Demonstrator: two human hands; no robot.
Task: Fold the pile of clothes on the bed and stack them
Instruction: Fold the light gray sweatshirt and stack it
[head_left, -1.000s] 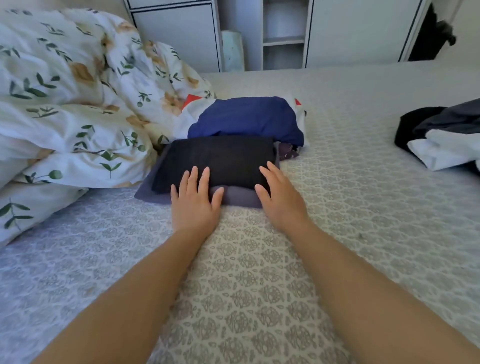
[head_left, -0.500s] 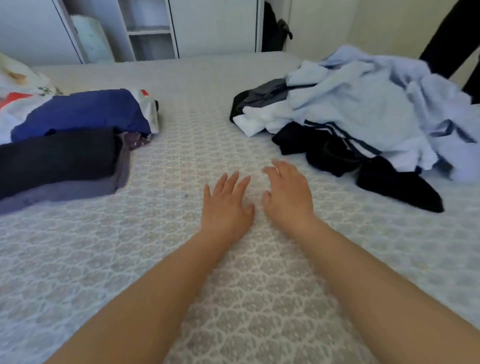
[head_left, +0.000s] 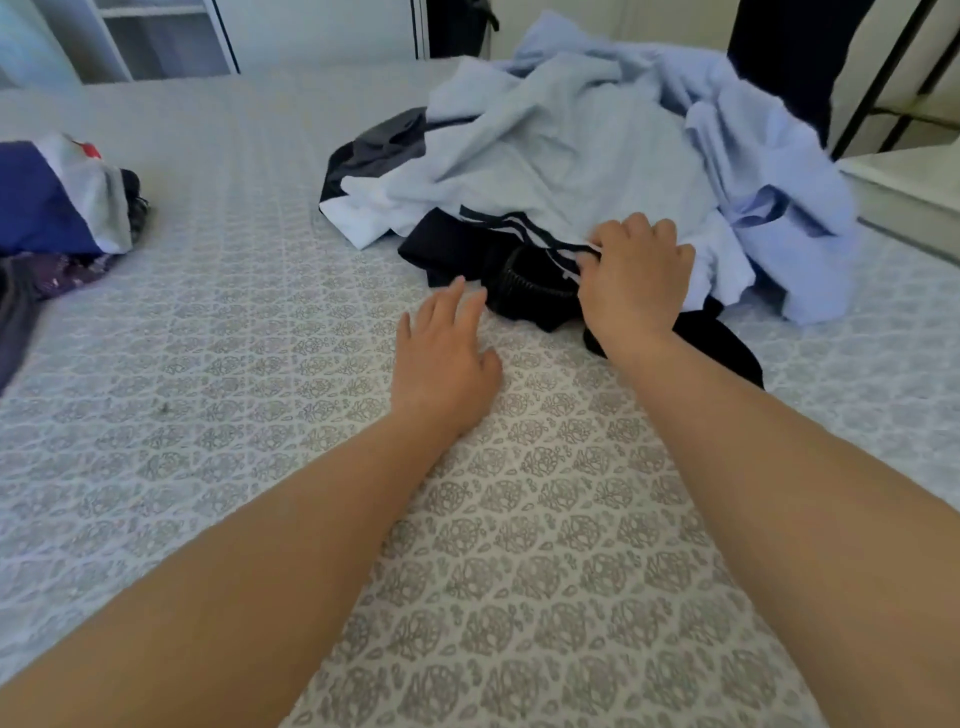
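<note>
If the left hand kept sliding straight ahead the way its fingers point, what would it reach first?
Most likely the black garment at the near edge of the pile: the left hand lies open on the bedspread, fingertips just short of it. Depth is hard to judge here.

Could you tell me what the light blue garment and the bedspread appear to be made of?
Light blue garment: thin, matte woven fabric, probably cotton, judging by its soft crumpled folds. Bedspread: matte printed textile, possibly quilted, with a repeating grey medallion pattern.
</note>
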